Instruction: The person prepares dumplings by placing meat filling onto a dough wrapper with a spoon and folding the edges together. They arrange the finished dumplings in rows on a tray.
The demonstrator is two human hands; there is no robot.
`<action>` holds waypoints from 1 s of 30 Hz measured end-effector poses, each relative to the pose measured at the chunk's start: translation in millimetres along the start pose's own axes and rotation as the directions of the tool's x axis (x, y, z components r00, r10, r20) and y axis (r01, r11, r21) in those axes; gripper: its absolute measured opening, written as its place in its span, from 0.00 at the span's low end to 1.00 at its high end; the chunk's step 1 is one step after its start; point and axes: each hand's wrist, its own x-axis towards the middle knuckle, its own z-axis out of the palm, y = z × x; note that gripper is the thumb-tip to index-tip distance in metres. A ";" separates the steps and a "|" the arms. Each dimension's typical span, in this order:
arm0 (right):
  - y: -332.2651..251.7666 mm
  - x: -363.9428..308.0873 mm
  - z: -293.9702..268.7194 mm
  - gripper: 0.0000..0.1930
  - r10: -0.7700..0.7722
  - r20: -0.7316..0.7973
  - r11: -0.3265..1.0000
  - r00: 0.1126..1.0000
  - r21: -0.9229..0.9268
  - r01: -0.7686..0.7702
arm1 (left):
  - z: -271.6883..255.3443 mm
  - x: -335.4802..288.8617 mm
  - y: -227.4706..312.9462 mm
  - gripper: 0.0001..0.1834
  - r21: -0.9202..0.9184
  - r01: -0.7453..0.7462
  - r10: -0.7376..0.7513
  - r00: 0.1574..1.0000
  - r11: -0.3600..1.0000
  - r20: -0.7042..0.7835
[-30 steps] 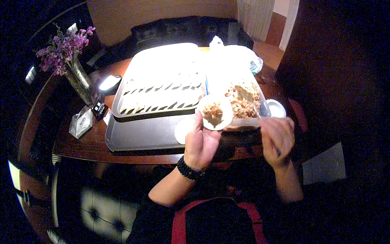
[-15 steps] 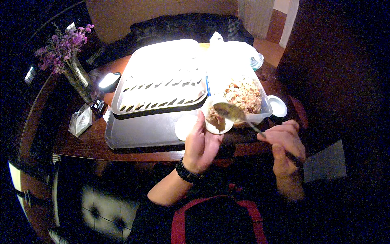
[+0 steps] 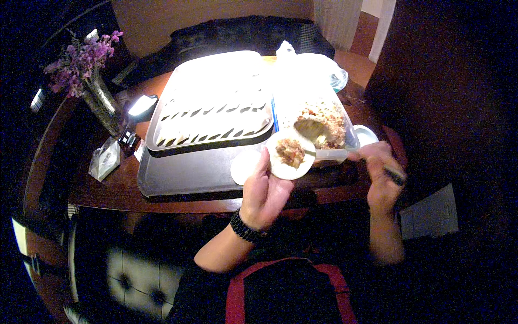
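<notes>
A round white dumpling wrapper [image 3: 281, 171] lies across the fingers of my left hand [image 3: 263, 194], its thumb at the edge. On its middle sits a mound of crumbly, reddish-brown filling [image 3: 290, 152]. My right hand [image 3: 382, 175], slightly smeared by motion, grips a metal spoon [image 3: 312, 128] by its handle. The spoon's bowl is over the near-left part of a clear plastic container [image 3: 330, 156], which holds a heap of the same filling [image 3: 333, 116]. Beside my left thumb, a pale round wrapper [image 3: 244, 166] rests on a dark tray [image 3: 186, 174].
A light tray [image 3: 154, 141] with rows of pale folded pieces, washed out by glare, overlaps the dark tray. A white lid-like dish [image 3: 367, 136] sits right of the container, a plastic bag [image 3: 337, 78] behind. Left are a flower vase [image 3: 102, 102] and a small wrapped packet [image 3: 106, 161].
The spoon has lifted off the wrapper and moved right to the container, leaving filling exposed on the wrapper. The wrapper now faces up more fully in my left hand.
</notes>
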 end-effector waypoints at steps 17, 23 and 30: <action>67.9 47.8 42.7 0.12 0.502 0.325 0.795 0.801 0.190 -0.575 | -31.4 -22.9 -10.0 0.25 0.057 0.142 -0.131 0.979 0.988 -0.155; 66.4 54.8 27.4 0.12 0.483 0.358 0.797 0.799 0.199 -0.571 | -34.5 -20.4 -4.5 0.25 0.041 0.076 -0.067 0.982 0.996 -0.176; 67.8 56.4 26.4 0.12 0.483 0.368 0.758 0.795 0.279 -0.589 | -28.9 -22.2 -4.0 0.26 0.069 0.067 -0.054 0.983 0.995 -0.178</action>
